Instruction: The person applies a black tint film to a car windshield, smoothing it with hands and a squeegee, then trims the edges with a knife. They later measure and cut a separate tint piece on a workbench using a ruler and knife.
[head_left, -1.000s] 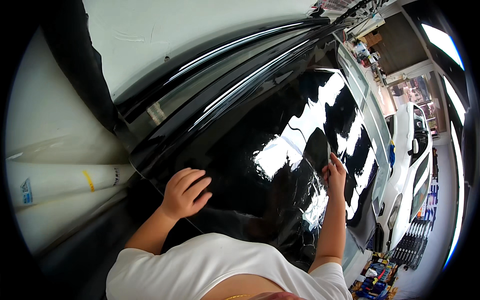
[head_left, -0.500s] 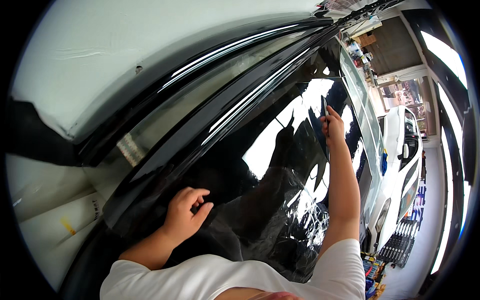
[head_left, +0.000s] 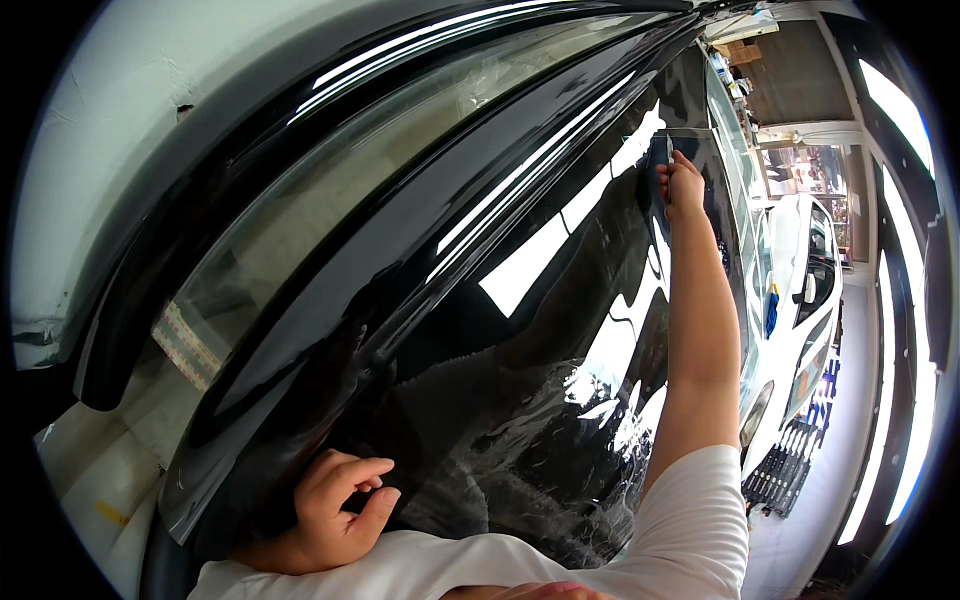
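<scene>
My right hand [head_left: 683,190] is stretched far forward, closed around a slim utility knife [head_left: 669,150] with its silvery end pointing away from me. It is at a glossy black sheet of film [head_left: 440,400] that covers a dark car surface and mirrors bright light. Near me the film is wrinkled and crinkled. My left hand [head_left: 340,505] hovers by the near left of the film, its fingers loosely bent, thumb apart, holding nothing. Whether the blade touches the film cannot be made out.
A curved black car frame [head_left: 330,260] with a pane of glass [head_left: 330,170] runs along the left. Beyond the film, on the right, stands a white car [head_left: 790,300]. Tools hang on the wall [head_left: 790,460] behind it. Bright light strips [head_left: 880,400] line the far right.
My right hand has moved farther forward with the utility knife. My left hand has shifted down and left, closer to my body. The view has shifted along the car.
</scene>
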